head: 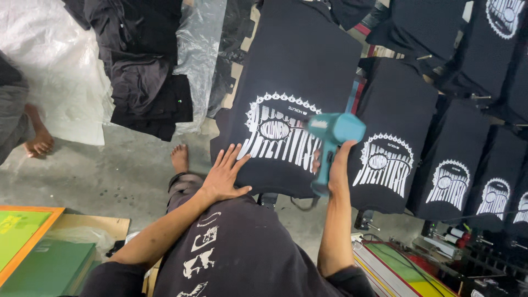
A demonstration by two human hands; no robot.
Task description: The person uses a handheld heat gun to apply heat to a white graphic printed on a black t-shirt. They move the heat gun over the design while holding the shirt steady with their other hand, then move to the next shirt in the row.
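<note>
My left hand [224, 175] lies flat, fingers spread, on the near edge of a black T-shirt [300, 66] stretched over a printing board. A white printed design [280, 132] covers the shirt's middle. In my right hand [333, 163] is a teal heat gun [331, 135], gripped by its handle, its nozzle aimed left over the white print and blurred by motion. A cable hangs below the handle.
More black shirts with the same white print [385, 162] sit on boards curving away to the right. A pile of dark garments [140, 71] on clear plastic lies on the concrete floor. Another person's bare foot [38, 143] shows at left. Framed green screens [25, 234] rest at lower left.
</note>
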